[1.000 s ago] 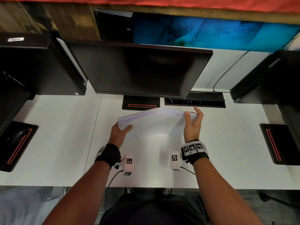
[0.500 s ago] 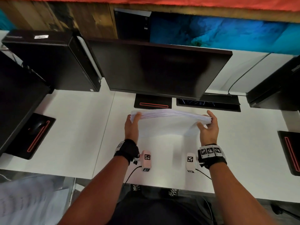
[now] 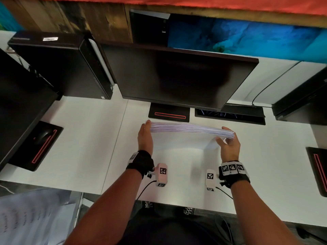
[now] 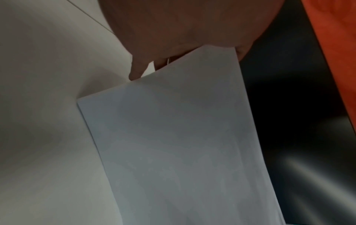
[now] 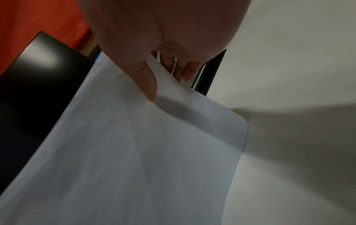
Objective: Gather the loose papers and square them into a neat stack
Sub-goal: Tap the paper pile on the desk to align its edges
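Note:
A thick stack of white papers (image 3: 184, 138) stands on its long edge on the white desk (image 3: 79, 138), just in front of the monitor base. My left hand (image 3: 146, 133) lies flat, fingers straight, against the stack's left end. My right hand (image 3: 224, 137) pinches the right end, thumb on the near face and fingers over the top and back. In the left wrist view the papers (image 4: 183, 137) butt against the palm of my left hand (image 4: 173, 30). In the right wrist view my thumb (image 5: 146, 79) presses the near sheet of the papers (image 5: 134, 152), whose lower corner curls.
A dark monitor (image 3: 177, 73) and its base (image 3: 169, 114) stand right behind the stack. A black computer case (image 3: 62, 68) sits back left, a mouse on a black pad (image 3: 42, 137) at left, another pad (image 3: 318, 170) at right. Printed sheets (image 3: 30, 218) lie below the desk's front left edge.
The stack, held slanted and sagging a second ago, now stands level on its edge. My left hand has gone from gripping its corner to lying flat against its end.

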Demonstrator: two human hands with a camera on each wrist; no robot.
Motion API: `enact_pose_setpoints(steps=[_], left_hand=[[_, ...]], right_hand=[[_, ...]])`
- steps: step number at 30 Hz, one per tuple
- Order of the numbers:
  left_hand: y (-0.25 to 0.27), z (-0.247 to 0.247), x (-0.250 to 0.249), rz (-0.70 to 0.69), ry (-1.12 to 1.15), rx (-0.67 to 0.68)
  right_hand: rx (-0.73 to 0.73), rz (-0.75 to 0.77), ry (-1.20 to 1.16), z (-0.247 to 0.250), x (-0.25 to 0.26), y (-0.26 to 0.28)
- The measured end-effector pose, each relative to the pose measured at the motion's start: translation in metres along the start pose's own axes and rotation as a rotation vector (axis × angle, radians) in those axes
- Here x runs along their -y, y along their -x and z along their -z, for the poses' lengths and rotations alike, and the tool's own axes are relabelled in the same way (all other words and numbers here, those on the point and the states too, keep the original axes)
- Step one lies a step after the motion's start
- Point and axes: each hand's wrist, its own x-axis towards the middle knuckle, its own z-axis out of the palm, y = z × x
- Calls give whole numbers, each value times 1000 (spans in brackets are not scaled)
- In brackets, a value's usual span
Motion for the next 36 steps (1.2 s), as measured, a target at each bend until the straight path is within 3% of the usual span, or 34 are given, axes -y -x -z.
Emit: enact_pose_setpoints(steps=[12,16,19,27,36], left_hand=[[-6,7,8,-197,-153,88],[-11,15,11,-239,-202,219],[-16,25,20,-183,-290,320],[-21,19,33,-94,-468,226],[-22,13,19,-125,-342,204]], right_hand=[[53,-47,3,2,-8,-5],[46,-54,-61,3,-4,-2],[47,-55,-101,5,-2,-2],[157,-200,-6,10,-16,-14],[199,-107,77,19,-7,-19]])
